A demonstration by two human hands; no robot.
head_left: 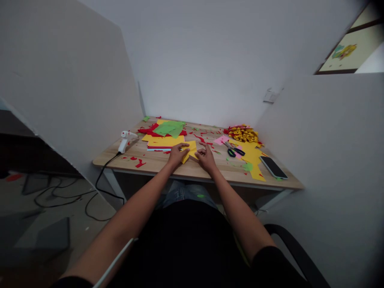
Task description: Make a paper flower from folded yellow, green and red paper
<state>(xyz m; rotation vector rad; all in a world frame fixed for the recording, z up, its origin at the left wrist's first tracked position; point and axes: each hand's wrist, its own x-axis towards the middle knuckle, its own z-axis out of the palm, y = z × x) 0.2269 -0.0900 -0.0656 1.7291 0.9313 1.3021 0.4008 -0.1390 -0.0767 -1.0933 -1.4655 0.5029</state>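
Close to the desk's front edge, a small folded piece of yellow paper is between my two hands. My left hand pinches its left part between thumb and fingers. At its right side, the thumb and fingers of my right hand close on the lower right edge. To the left of my hands lies a stack of yellow, red and light blue sheets. Scissors with black handles rest to the right, partly on pink paper.
A white glue gun stands at the desk's left, its black cord hanging over the edge. Green sheets lie on red paper behind. At right are a yellow-and-red paper bundle, yellow sheets and a phone. Red scraps are scattered about; partitions flank the desk.
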